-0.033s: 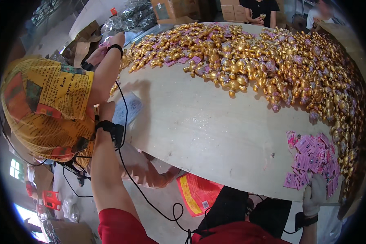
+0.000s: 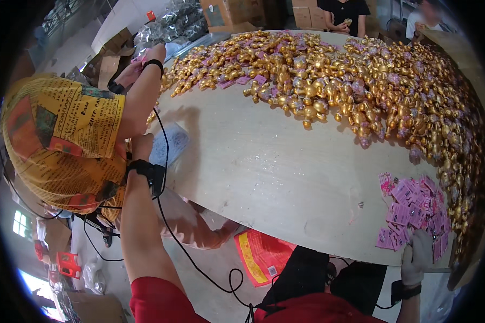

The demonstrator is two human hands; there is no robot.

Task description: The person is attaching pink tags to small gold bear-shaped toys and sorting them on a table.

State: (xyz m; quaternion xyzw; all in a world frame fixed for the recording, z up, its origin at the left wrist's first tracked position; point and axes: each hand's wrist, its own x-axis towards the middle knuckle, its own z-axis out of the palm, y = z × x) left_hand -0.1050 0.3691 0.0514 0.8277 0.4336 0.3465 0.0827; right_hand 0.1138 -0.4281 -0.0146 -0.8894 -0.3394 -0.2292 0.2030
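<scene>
My left arm reaches up along the left side, and my left hand (image 2: 140,146) is beside a co-worker's patterned yellow cap (image 2: 64,142). Its fingers are hidden behind the cap and the co-worker's arm. A clear bluish plastic bag (image 2: 170,144) lies on the table right next to it. At the lower right, my right hand (image 2: 416,259), in a whitish glove, rests at the table's near edge with fingers extended and no object visible in it. It touches the near side of a heap of small pink cards (image 2: 409,211).
Many shiny gold figurines (image 2: 312,89), some with pink cards or clear wrapping, cover the table's (image 2: 264,172) far and right sides. A black cable (image 2: 186,247) loops past my left arm. A red and yellow sack (image 2: 260,255) lies below the edge. Two people sit across the table.
</scene>
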